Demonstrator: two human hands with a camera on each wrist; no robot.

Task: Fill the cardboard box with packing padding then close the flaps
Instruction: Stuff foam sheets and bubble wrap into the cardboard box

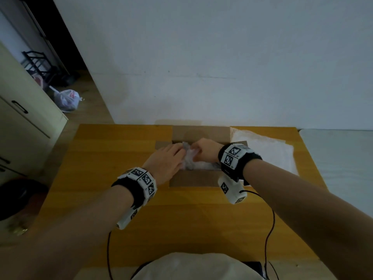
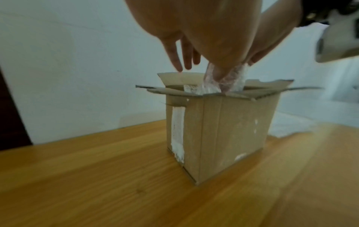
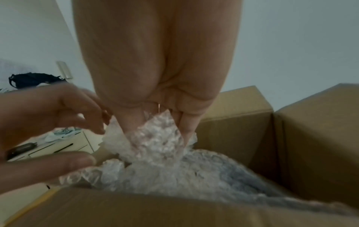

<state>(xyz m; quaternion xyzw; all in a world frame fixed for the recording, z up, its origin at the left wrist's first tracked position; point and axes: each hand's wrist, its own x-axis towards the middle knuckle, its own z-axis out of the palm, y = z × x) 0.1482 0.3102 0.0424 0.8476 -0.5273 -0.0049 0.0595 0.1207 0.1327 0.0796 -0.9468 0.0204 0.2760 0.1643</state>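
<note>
An open cardboard box [image 1: 191,179] stands on the wooden table [image 1: 125,142], its flaps folded outward. Clear bubble wrap [image 1: 189,158] bulges from its top. My right hand [image 1: 196,151] pinches a bunch of the bubble wrap [image 3: 174,169] between thumb and fingers just above the box [image 3: 310,138]. My left hand [image 1: 179,152] is at the wrap's left side, fingers [image 2: 178,61] fairly straight over the far flap and thumb against the wrap [image 2: 231,78]. In the right wrist view the left hand [image 3: 93,141] hovers beside the pinched bunch. The box [image 2: 223,130] bottom is hidden under the padding.
A white padding sheet [image 1: 264,152] lies on the table right of the box, near a pale bed edge [image 1: 339,150]. A cream cabinet [image 1: 24,122] stands left of the table, with a plastic bag [image 1: 67,100] on the floor behind it. The wall is close behind the box.
</note>
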